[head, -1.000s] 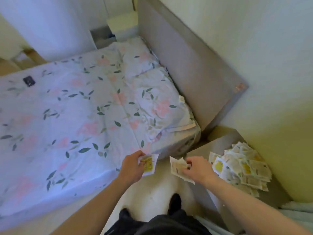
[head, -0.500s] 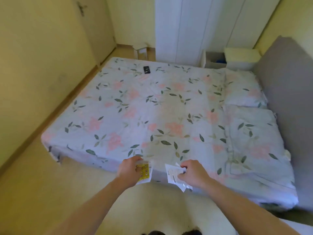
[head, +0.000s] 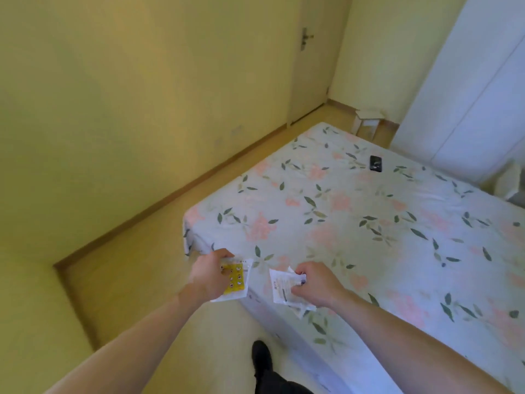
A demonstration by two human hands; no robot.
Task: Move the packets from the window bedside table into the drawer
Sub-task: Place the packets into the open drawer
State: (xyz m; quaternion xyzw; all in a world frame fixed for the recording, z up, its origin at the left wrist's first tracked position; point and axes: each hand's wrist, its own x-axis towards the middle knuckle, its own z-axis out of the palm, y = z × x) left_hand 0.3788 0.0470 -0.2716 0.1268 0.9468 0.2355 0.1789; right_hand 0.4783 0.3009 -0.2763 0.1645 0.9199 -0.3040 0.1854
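Packet in left hand: a flat white plastic packet with a yellow printed panel [head: 236, 280], held in the air above the near corner of the bed, printed face towards the camera, roughly upright.
Left hand: the left hand [head: 208, 275] grips that packet by its left edge; fingers curled behind it, thumb at the upper edge, clamped on the packet.
Packets in right hand: a small bunch of white paper-like packets with fine print [head: 285, 288], held just over the bed's near edge, corners fanning out left and below the fist. How many are in the bunch cannot be told.
Right hand: the right hand [head: 318, 282] pinches the bunch at its right side; fingers curled tight, closed upon the packets.
Spacing: the two hands are near each other but apart; the yellow-panelled packet and the white bunch do not touch.
Bed: a bed covered by a pale sheet printed with pink flowers and green leaves [head: 369, 223] fills the right half of the view.
Item on bed: a small black rectangular object [head: 375, 163] lies flat on the far part of the sheet.
Floor: a light wooden floor [head: 136, 268] runs along the bed's left side.
Walls: yellow walls [head: 113, 95], with a yellow door and metal handle [head: 306, 38] at the far end.
Wardrobe: white wardrobe doors [head: 468, 81] stand beyond the bed, at right.
Person: a dark shoe [head: 261, 356] on the floor beside the bed.
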